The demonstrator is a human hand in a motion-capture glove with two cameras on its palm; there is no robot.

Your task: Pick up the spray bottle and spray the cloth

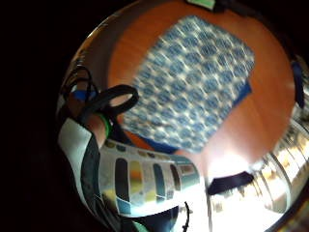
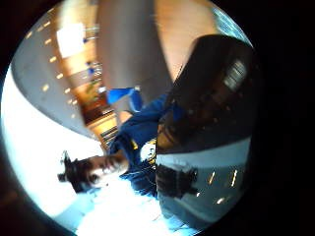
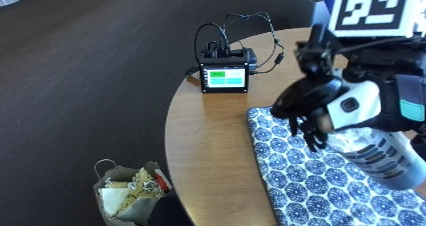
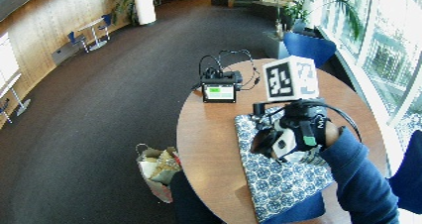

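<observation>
The spray bottle (image 3: 376, 153) was held in the gloved right hand (image 3: 346, 103), fingers curled round its neck and trigger end, lifted clear of the round wooden table (image 3: 206, 136). No contact between bottle and cloth was visible.

The patterned blue-and-white cloth (image 3: 313, 181) was spread flat near the table edge closest to the person, directly under and slightly ahead of the hand. In the little-finger-side view it was seen below the palm w/ the bottle's labelled body (image 1: 145, 181) close alongside.

Key relation: the bottle's long axis was tilted. Its base pointed back toward the person's forearm and its black nozzle head (image 3: 303, 98) forward and downward, over the cloth's far end, approx. toward the small screen device (image 3: 225, 76) sitting well apart nearer the far table edge. So the nozzle was judged to be already aimed at, or nearly at, the cloth. The pick-up looked done; the squeeze was judged the remaining step.

Whether a finger lay on the trigger couldn't be told. A paper bag (image 3: 130, 188) stood on the floor beside the table.
</observation>
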